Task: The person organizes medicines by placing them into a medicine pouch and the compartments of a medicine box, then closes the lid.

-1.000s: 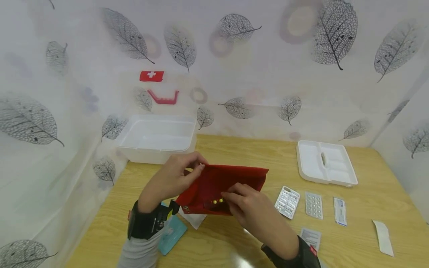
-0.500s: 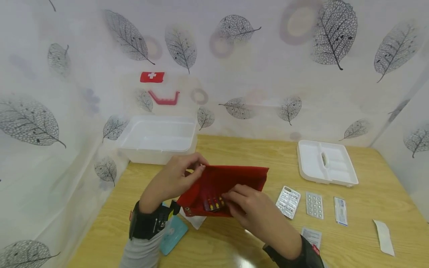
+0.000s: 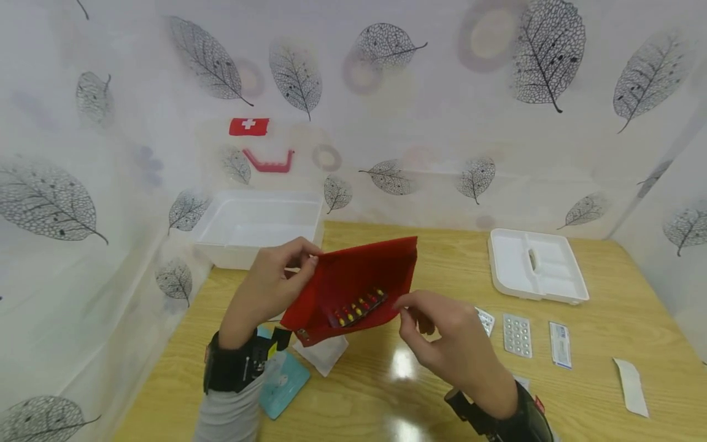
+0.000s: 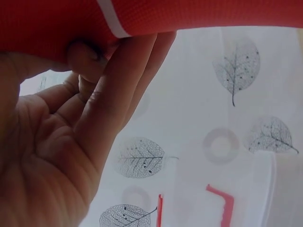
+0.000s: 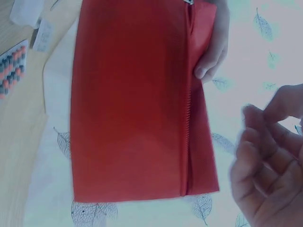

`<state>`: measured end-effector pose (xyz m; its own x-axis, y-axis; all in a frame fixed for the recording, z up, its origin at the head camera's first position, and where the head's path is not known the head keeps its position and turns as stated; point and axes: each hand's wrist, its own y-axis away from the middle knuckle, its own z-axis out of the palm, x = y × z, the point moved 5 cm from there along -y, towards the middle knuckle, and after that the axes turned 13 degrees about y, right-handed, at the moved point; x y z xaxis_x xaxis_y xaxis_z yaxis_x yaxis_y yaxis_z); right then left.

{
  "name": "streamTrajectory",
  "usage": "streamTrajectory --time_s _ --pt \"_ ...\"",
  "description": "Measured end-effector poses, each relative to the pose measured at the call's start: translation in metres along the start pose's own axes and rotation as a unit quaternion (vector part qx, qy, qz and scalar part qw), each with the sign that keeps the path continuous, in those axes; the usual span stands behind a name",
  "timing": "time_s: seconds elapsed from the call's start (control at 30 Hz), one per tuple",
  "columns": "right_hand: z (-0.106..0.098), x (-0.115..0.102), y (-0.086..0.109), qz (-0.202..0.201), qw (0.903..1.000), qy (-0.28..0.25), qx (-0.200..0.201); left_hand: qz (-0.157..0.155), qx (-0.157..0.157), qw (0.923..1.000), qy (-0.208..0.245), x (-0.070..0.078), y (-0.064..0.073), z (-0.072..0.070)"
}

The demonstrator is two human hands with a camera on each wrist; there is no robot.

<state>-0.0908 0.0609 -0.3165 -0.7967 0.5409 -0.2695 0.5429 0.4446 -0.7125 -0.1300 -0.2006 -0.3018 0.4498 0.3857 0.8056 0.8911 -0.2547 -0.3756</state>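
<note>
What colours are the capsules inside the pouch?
Red and yellow capsules, clearest in the head view.

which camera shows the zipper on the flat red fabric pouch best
Right wrist: the red toothed zipper runs lengthwise along the pouch, teeth clear. Head shows a small metal piece at one corner but no clear teeth; left wrist shows pouch fabric, no clear zipper.

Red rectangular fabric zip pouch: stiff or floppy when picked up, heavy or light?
The red rectangular fabric zip pouch probably bends yet roughly keeps shape: its walls look thin but nearly flat. Likely light, since only the left hand appears to hold it. The red-and-yellow capsule blister pack inside might slide if tipped; nothing visibly fastens it.
</note>
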Motion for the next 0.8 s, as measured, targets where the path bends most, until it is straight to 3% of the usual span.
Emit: streamTrajectory --time_s 0.17,0.27,0.33,0.43,0.57,0.67,0.8 --pt "0.006 0.006 0.0 -0.03 0.9987 -0.018 0.036 -0.022 0.041 0.9989 0.001 -0.002 0.004 -0.015" --pt "0.019 0.01 0.001 -0.062 0.9957 -0.026 0.064 -0.033 0.062 0.9975 -0.006 -0.004 0.007 -0.024" --pt "0.033 0.015 0.001 -0.055 0.9969 -0.009 0.056 -0.033 0.074 0.9966 -0.014 -0.004 0.008 -0.029" --pt "0.06 0.025 0.004 -0.016 0.998 0.061 -0.01 -0.032 0.084 0.9958 -0.018 -0.005 0.008 -0.033" --pt "0.098 0.04 0.01 0.029 0.9796 0.146 -0.135 -0.04 0.077 0.9962 0.0 -0.006 0.007 -0.031" --pt "0.12 0.048 0.015 0.059 0.9694 0.149 -0.186 -0.043 0.07 0.9966 0.007 -0.004 0.006 -0.029" --pt "0.143 0.055 0.016 0.099 0.9658 0.128 -0.203 -0.036 0.068 0.997 0.002 -0.002 0.006 -0.028"
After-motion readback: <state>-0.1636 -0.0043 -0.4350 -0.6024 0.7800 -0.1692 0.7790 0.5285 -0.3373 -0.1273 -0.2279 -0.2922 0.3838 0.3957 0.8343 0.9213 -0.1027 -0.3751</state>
